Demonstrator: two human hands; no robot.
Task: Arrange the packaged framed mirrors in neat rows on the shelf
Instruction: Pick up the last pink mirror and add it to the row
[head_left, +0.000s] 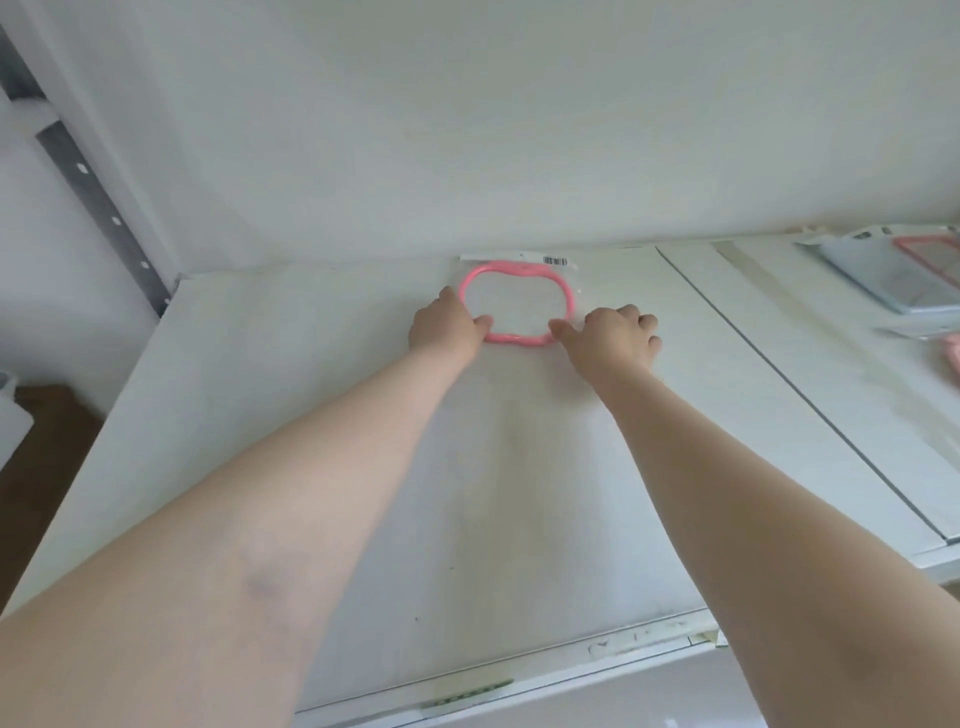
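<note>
A pink-framed oval mirror (514, 270) in a clear packet with a barcode header lies flat on the white shelf (311, 415), close to the back wall. My left hand (449, 327) holds its near left edge, thumb on the frame. My right hand (613, 335) presses on its near right corner with the fingers curled. On the neighbouring shelf section at the far right lie a blue-grey packaged mirror (883, 278) and one with a red frame (930, 254). A pink piece (953, 356) shows at the right border.
A seam (779, 395) divides this shelf board from the right-hand one. A perforated metal upright (98, 208) stands at the back left corner. Brown floor (36, 467) shows beyond the shelf's left edge. A worn label strip (649, 636) runs along the front lip.
</note>
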